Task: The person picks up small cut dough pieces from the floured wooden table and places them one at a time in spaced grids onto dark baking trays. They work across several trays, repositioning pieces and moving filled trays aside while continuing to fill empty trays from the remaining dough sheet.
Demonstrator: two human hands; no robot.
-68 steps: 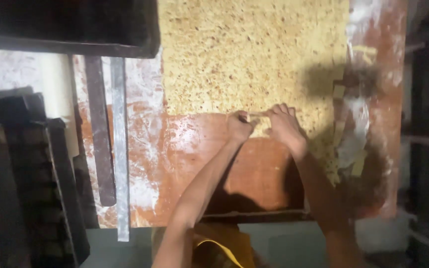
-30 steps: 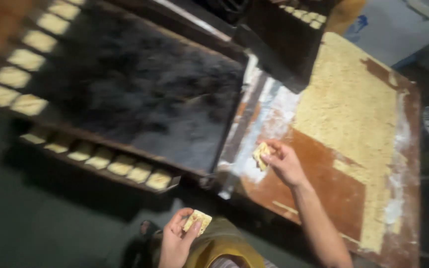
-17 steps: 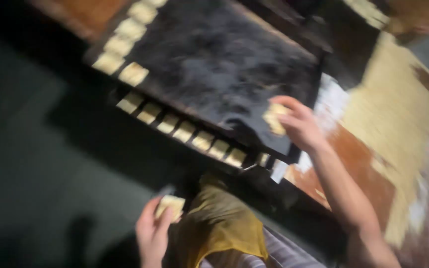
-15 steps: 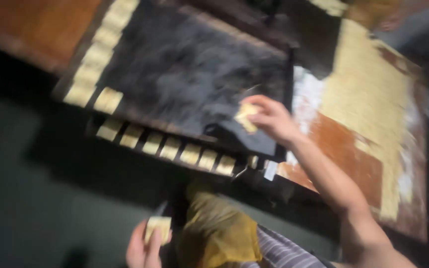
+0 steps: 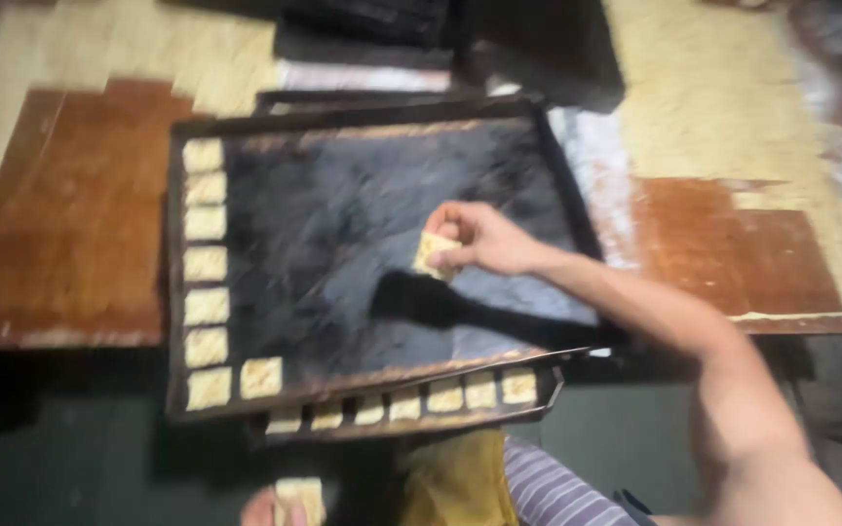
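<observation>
My right hand [image 5: 479, 239] hovers over the middle of a dark baking tray [image 5: 363, 185] and holds a pale square dough piece [image 5: 433, 255]. At the bottom edge of the view, only the fingertips of my left hand [image 5: 265, 508] show, gripping another square dough piece [image 5: 299, 497]. A column of square dough pieces [image 5: 206, 265] lines the tray's left side, with one more piece [image 5: 261, 377] beside its bottom end. A second tray [image 5: 411, 414] sits under the first and shows a row of squares [image 5: 401, 404] along its front edge.
A wide sheet of rolled dough [image 5: 733, 117] covers the brown wooden table [image 5: 723, 253] at right, with flour smears beside it. More dough [image 5: 99, 49] lies at the upper left on the table. Dark trays [image 5: 499, 39] are stacked at the back.
The view has swung from the dough sheet to the trays. My right hand carried a dough square over the top tray, and my left hand dropped low with its own piece.
</observation>
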